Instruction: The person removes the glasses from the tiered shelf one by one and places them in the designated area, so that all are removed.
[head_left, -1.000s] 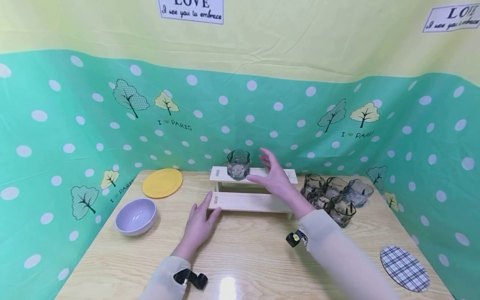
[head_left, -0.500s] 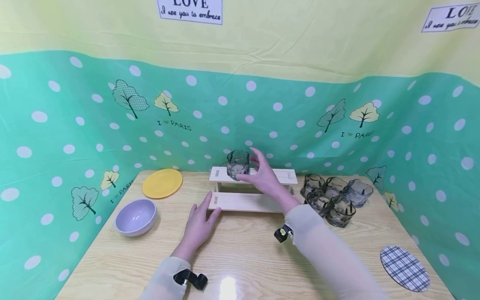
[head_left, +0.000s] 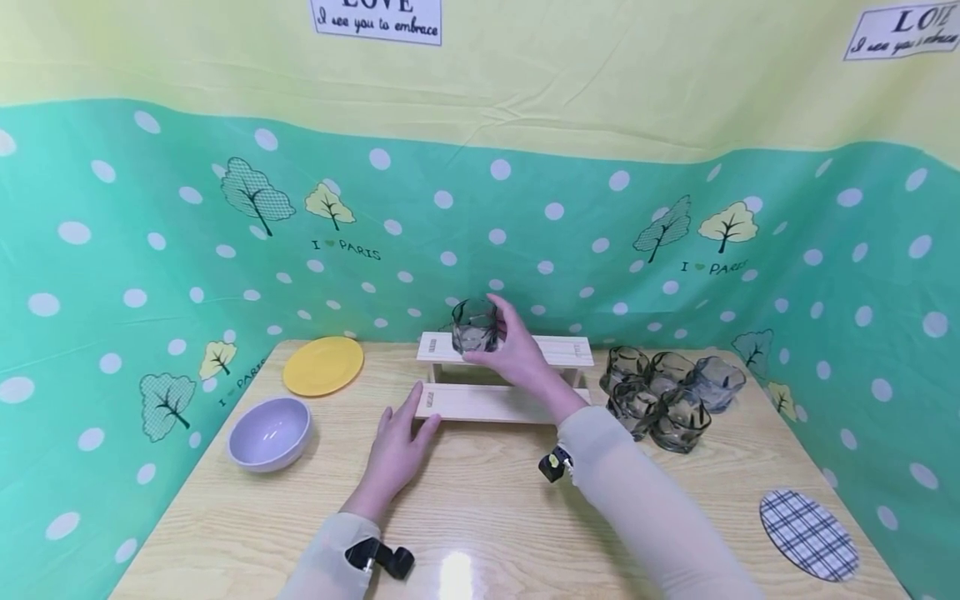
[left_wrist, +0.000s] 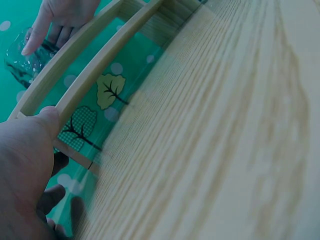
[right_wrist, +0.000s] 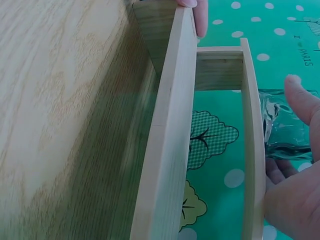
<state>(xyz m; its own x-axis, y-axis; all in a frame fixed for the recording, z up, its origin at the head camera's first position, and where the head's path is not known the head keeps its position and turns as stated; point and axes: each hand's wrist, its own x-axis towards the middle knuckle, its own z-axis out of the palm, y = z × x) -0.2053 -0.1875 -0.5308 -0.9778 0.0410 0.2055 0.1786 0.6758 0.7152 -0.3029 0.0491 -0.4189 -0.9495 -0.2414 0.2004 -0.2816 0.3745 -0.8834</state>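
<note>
A smoky faceted glass (head_left: 474, 327) stands on the left part of the upper step of a two-step wooden rack (head_left: 480, 402). My right hand (head_left: 521, 354) curves round the glass from the right, thumb across its near side and fingers behind. The right wrist view shows the same thumb (right_wrist: 300, 100) lying over the glass (right_wrist: 282, 125). At the lower step's left end, my left hand (head_left: 397, 450) grips the corner. Its thumb (left_wrist: 47, 117) rests on the front edge in the left wrist view, with the other fingers past the end.
Several smoky glasses (head_left: 660, 396) cluster right of the rack. A yellow plate (head_left: 322, 367) and a lilac bowl (head_left: 270, 433) are on the left. A checked oval mat (head_left: 810, 535) lies near the right edge. A polka-dot cloth (head_left: 570, 225) hangs behind the table.
My right hand has moved left along the upper step, from apart from the glass to closed round it. The left hand stays on the rack's corner.
</note>
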